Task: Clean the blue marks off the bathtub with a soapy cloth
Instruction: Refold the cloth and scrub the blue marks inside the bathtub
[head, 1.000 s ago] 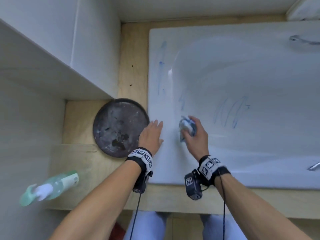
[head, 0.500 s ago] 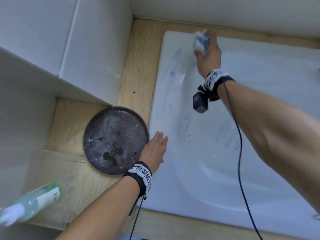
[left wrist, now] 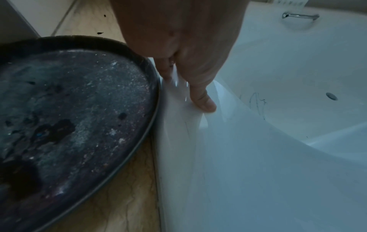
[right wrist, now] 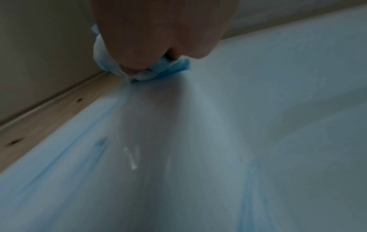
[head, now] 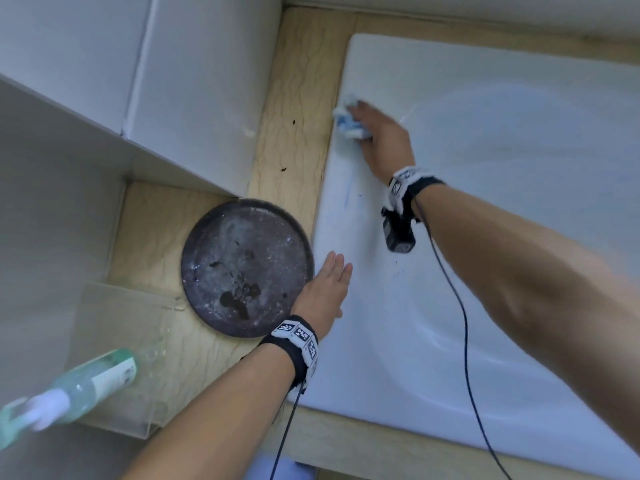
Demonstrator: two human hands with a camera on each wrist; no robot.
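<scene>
From the head view, the right hand (head: 375, 135) grips a bunched cloth (head: 349, 121) and presses it on the bathtub (head: 519, 237) rim near its far-left corner, at about 12 o'clock from the left hand (head: 323, 292), which lies flat with fingers straight on the near rim just beside a dark round tray (head: 247, 268). A faint blue streak (head: 347, 195) remains on the rim between the two hands, so the wipe would do best drawn toward 6 o'clock along that strip, with the left hand bracing. In the left wrist view, the straight fingers (left wrist: 200, 94) rest on the rim edge, and blue scribbles (left wrist: 256, 102) show on the tub's inner wall at 3 o'clock from them; those likely need a later pass. In the right wrist view, the curled fingers (right wrist: 151, 47) clamp the wad (right wrist: 168, 69) against the surface, with blue smears (right wrist: 83, 133) trailing toward 7 o'clock: firm pressure and overlapping strokes should lift rather than spread them.
</scene>
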